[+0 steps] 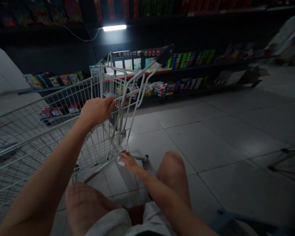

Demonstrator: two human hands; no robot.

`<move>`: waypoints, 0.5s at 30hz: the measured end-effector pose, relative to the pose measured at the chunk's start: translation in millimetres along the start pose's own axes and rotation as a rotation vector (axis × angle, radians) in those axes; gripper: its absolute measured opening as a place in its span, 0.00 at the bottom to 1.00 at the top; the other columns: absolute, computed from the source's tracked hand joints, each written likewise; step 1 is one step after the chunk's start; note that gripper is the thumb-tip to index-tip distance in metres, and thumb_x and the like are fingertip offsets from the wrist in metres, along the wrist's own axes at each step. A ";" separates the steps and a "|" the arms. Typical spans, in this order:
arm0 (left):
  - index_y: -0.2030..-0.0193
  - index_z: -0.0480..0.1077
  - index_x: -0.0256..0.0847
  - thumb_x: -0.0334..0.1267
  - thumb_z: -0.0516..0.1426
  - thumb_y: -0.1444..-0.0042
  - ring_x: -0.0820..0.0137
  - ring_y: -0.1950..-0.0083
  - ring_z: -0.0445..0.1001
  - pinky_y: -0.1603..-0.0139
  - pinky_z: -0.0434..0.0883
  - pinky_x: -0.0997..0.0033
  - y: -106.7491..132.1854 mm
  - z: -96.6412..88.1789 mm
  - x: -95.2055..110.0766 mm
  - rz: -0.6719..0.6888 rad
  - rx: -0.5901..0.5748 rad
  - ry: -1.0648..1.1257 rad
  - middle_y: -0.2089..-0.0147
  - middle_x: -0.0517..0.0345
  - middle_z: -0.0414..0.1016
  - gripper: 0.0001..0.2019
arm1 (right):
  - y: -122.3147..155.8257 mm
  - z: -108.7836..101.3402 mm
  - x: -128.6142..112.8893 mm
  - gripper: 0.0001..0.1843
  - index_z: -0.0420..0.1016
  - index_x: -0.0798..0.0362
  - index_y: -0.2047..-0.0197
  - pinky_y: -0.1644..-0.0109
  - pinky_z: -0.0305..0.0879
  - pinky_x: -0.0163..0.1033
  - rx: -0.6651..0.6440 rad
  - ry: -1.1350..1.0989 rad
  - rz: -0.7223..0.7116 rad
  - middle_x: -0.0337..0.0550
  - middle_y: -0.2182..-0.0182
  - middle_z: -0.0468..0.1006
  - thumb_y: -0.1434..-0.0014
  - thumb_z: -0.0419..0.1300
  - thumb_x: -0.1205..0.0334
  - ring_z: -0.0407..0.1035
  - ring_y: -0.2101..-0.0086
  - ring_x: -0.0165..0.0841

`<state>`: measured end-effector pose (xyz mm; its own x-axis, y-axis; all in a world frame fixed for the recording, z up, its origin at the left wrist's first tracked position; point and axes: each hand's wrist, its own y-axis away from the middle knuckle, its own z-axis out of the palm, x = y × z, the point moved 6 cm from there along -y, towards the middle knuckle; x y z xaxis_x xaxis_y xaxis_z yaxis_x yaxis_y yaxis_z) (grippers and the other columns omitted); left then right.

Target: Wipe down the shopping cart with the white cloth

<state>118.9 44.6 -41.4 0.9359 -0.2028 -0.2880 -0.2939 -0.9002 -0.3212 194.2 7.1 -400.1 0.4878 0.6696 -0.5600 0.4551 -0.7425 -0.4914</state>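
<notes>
A metal shopping cart (64, 127) stands before me, its wire basket reaching off to the left. My left hand (97, 110) is closed around the top rail of the cart near its handle end. Lower down, my right hand (129, 161) presses a white cloth or tissue (121, 161) against the cart's lower frame by a wheel. The fingers of that hand are curled over the white piece, which is partly hidden. The cart's handlebar (137, 53) is dark with light and red lettering.
Dark store shelves (135, 73) run along the back with colourful packets and a lit tube lamp (114, 28). Pale floor tiles (223, 137) spread to the right. A dark metal leg (285, 160) stands at the right edge. My knees flank my right arm.
</notes>
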 end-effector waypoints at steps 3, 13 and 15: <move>0.49 0.73 0.39 0.53 0.34 0.33 0.53 0.59 0.79 0.62 0.67 0.60 5.0 -1.3 -2.7 0.001 -0.016 -0.018 0.62 0.43 0.79 0.31 | -17.7 -40.8 -7.2 0.19 0.78 0.52 0.61 0.46 0.67 0.42 0.085 -0.018 -0.015 0.42 0.59 0.77 0.50 0.53 0.78 0.70 0.55 0.33; 0.51 0.73 0.41 0.52 0.35 0.33 0.57 0.61 0.79 0.63 0.65 0.63 23.1 -8.8 -7.5 0.029 -0.011 -0.027 0.62 0.46 0.80 0.29 | -143.0 -249.3 -81.6 0.18 0.75 0.40 0.49 0.36 0.57 0.56 0.835 0.150 -0.226 0.41 0.43 0.68 0.38 0.52 0.64 0.60 0.40 0.41; 0.51 0.73 0.41 0.52 0.34 0.33 0.57 0.61 0.78 0.63 0.65 0.63 28.2 -10.1 -8.1 0.037 0.002 -0.020 0.61 0.46 0.81 0.29 | -134.6 -200.2 -69.2 0.16 0.78 0.41 0.52 0.36 0.58 0.56 0.679 0.158 -0.227 0.43 0.45 0.71 0.40 0.55 0.64 0.62 0.42 0.42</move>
<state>105.0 17.0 -39.0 0.9202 -0.2285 -0.3179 -0.3289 -0.8916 -0.3113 248.4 63.8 -161.8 0.5614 0.7643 -0.3173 0.0212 -0.3966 -0.9178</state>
